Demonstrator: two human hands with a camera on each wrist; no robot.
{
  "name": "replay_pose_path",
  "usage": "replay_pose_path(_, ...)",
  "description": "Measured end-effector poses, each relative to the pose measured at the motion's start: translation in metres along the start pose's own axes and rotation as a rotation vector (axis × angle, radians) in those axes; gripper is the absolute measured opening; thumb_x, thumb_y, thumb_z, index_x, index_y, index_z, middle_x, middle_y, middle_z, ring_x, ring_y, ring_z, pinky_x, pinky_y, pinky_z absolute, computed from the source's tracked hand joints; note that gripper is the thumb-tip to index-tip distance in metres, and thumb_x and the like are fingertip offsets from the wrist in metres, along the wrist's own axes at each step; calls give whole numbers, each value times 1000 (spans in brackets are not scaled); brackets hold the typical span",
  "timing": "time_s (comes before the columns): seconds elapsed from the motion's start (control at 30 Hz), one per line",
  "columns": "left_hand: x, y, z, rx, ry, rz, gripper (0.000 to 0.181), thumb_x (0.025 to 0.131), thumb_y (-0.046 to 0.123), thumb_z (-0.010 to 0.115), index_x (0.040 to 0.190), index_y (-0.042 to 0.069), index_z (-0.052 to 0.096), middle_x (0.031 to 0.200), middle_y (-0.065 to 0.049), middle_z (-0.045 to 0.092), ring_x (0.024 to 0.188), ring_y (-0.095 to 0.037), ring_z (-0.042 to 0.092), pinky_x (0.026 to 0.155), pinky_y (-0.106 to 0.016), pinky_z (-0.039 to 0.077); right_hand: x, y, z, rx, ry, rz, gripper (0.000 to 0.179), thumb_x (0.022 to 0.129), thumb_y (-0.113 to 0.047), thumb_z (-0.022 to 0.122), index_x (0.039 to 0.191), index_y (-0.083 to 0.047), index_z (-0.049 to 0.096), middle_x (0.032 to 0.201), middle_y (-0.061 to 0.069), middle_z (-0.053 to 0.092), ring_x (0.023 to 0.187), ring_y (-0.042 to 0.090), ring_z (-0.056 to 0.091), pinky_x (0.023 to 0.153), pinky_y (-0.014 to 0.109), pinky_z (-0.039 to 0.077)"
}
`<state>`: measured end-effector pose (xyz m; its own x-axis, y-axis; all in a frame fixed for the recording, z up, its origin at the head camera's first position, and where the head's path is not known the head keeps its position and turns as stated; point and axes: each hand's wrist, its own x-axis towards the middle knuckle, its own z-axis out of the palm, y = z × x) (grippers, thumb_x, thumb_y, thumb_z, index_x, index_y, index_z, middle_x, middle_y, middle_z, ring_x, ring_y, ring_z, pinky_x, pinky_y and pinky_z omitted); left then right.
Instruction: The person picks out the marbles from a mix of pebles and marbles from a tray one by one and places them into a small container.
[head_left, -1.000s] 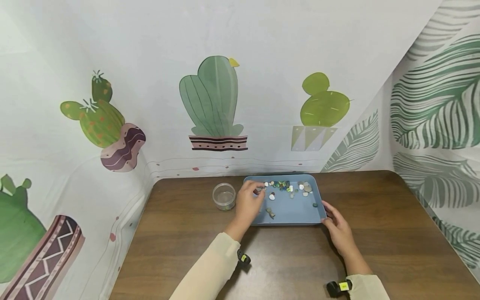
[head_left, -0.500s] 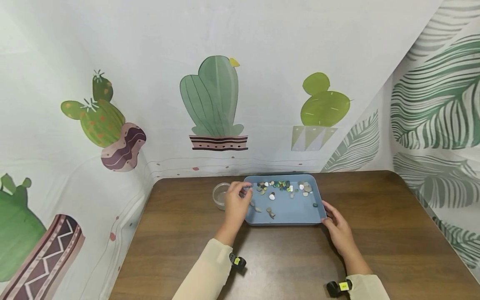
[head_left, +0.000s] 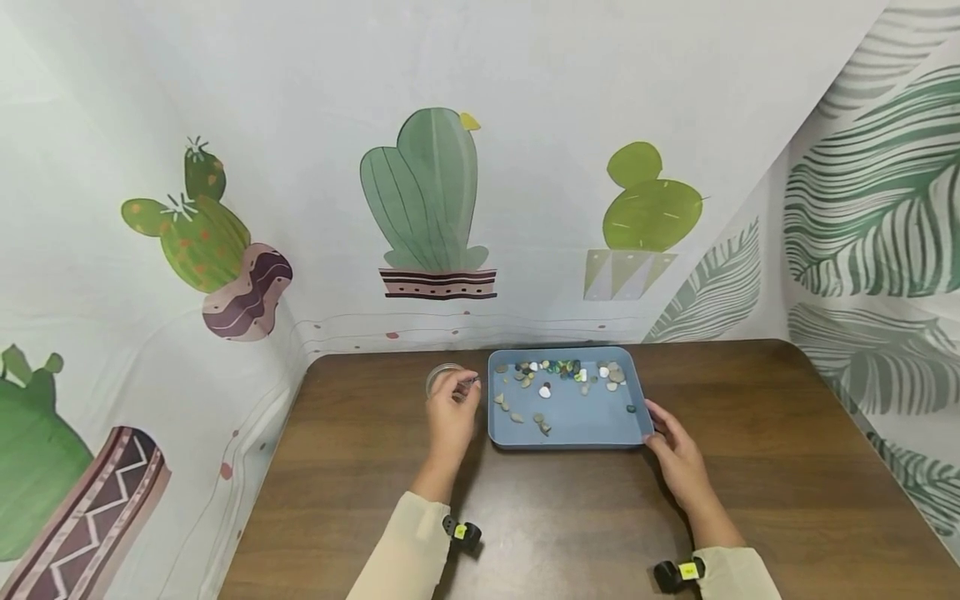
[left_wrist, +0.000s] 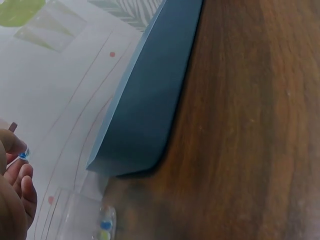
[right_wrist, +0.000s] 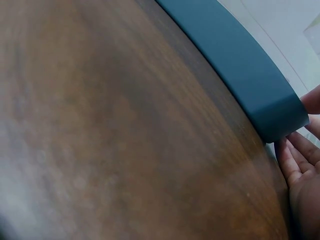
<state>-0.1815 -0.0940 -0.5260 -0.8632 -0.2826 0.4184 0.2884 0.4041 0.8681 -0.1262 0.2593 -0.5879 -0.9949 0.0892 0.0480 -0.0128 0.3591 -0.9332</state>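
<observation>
Left wrist view shows the left hand (left_wrist: 12,192) pinching 1 small, round, clear-and-blue glassy marble (left_wrist: 24,154) near the round, clear plastic jar (left_wrist: 75,217). Between both hands, the shallow, rectangular, blue plastic tray (head_left: 588,421) bears small, multicoloured stones (head_left: 576,367); the right hand (head_left: 681,471) grips its nearest corner.

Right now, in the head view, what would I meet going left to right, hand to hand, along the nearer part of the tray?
Left hand, blue tray's left rim, tan pebbles near that rim, brown pebbles, lone dark green pebble, right hand.
</observation>
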Motion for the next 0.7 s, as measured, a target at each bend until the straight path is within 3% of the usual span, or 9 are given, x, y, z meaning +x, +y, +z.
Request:
replay_pose_path(0.23, -3, -10, -12, -4, 67, -18, 13, 84, -1, 74, 95, 6, 76, 95, -9, 68, 76, -14, 62, 62, -15, 50, 1, 1, 0, 5, 2, -11, 52, 103, -6, 48, 154, -12, 42, 156, 18, 42, 122, -8, 43, 92, -2, 37)
replay_pose_path(0.5, -10, -15, -25, 13, 98, -56, 12, 84, -2, 74, 95, 2, 75, 92, -12, 66, 77, -15, 60, 64, -15, 49, 0, -2, 0, 12, 1, -5, 52, 103, -6, 48, 154, -13, 41, 157, 19, 42, 125, -3, 44, 93, -3, 37)
replay_pose_path(0.7, -10, -25, -33, 21, 124, -67, 11, 84, -1, 74, 95, 3, 76, 94, -13, 67, 78, -16, 60, 64, -13, 49, -1, -1, -1, 6, -1, -1, 51, 103, -8, 49, 154, -14, 41, 157, 17, 42, 122, -8, 43, 92, -3, 37)
